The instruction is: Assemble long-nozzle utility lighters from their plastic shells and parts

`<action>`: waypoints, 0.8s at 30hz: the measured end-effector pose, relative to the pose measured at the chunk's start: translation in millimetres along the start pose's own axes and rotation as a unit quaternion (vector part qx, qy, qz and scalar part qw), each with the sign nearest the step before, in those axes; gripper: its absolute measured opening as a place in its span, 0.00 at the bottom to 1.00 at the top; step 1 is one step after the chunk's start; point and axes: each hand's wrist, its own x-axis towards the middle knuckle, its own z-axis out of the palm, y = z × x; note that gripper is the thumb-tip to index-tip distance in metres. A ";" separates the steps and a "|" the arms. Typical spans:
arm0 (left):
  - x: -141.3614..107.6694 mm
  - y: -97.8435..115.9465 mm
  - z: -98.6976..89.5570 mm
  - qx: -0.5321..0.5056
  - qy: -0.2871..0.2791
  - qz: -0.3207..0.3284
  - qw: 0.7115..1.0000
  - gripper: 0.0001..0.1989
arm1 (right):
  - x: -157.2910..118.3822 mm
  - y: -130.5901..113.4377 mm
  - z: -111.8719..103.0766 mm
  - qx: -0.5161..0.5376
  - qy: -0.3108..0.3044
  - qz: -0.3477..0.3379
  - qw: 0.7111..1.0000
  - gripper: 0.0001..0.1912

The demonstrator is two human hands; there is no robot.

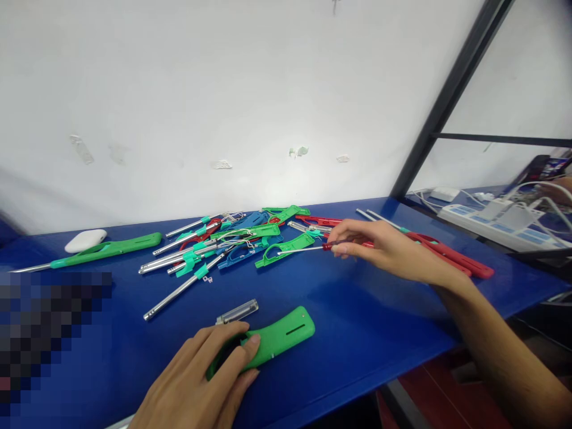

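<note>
My left hand (201, 369) grips a green lighter handle shell (286, 333) low over the front of the blue table, thumb and fingers around its trigger end. Just behind those fingers lies a clear plastic fuel tank (239, 311). Farther back on the right, my right hand (375, 244) pinches the dark red handle of a thin screwdriver (304, 249). Its shaft points left, across an open green half shell (290, 245). Beside it spreads a pile of lighter parts: metal tubes (174, 298) with teal pieces, blue half shells (236, 253), red shells and fine wires.
At the left lie a whole green lighter (111, 247) and a white rounded case (86, 240). Red lighters (456, 256) rest beyond my right forearm. A white power strip (500, 226) with cables sits past the black metal frame (440, 107). A white wall stands behind the table.
</note>
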 end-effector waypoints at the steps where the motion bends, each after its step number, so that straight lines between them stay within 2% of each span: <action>1: 0.0 0.4 -0.3 0.001 0.001 0.001 1.000 0.20 | -2.1 -6.3 1.0 0.025 0.040 -0.001 0.999 0.16; 3: 0.7 1.7 -1.4 -0.002 0.004 0.005 1.000 0.20 | -8.3 -20.6 8.4 0.108 0.144 -0.006 0.984 0.14; 5: 2.2 3.3 -3.0 -0.008 0.010 0.007 1.000 0.19 | -16.3 -35.5 24.1 0.198 0.263 -0.019 0.944 0.13; 9: 6.7 5.1 -5.3 -0.006 0.024 0.004 1.000 0.19 | -29.9 -55.1 68.0 0.192 0.394 -0.053 0.897 0.16; 11: 7.9 4.9 -5.3 -0.008 0.024 0.005 1.000 0.18 | -32.4 -56.7 84.7 0.110 0.374 -0.064 0.919 0.15; 14: 7.5 4.1 -4.3 -0.015 0.019 0.011 1.000 0.18 | -31.3 -52.7 95.2 0.047 0.324 -0.065 0.943 0.14; 20: 7.8 3.7 -3.9 -0.011 0.017 0.014 1.000 0.19 | -28.1 -49.3 93.9 0.034 0.305 -0.042 0.951 0.13; 24: 9.7 4.5 -5.2 -0.021 0.009 0.009 1.000 0.18 | -29.3 -49.6 93.5 0.023 0.320 -0.048 0.946 0.13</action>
